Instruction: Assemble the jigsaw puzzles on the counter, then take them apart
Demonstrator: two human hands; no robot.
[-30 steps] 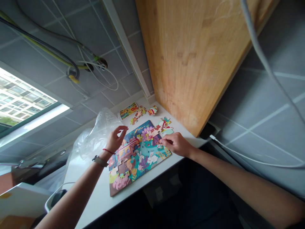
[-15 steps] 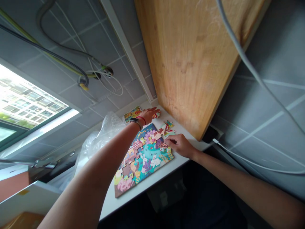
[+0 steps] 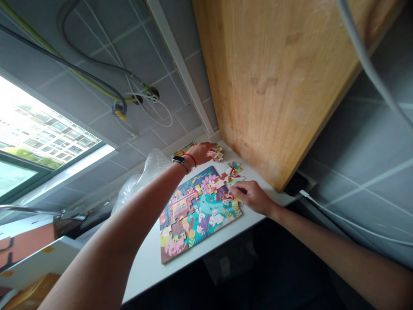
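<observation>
Left hand has swung to the loose multicoloured cardboard pieces; grip unclear | right hand stays curled at the colourful animal jigsaw; hold unclear | jigsaw lies flat on white surface

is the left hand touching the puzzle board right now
Apart. The head view shows a strip of white table between the left hand and the far edge of the puzzle board.

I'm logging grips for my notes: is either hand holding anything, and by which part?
It cannot be told: the left hand is at the loose pieces, the right hand by the puzzle, and neither shows a clear grip.
</observation>
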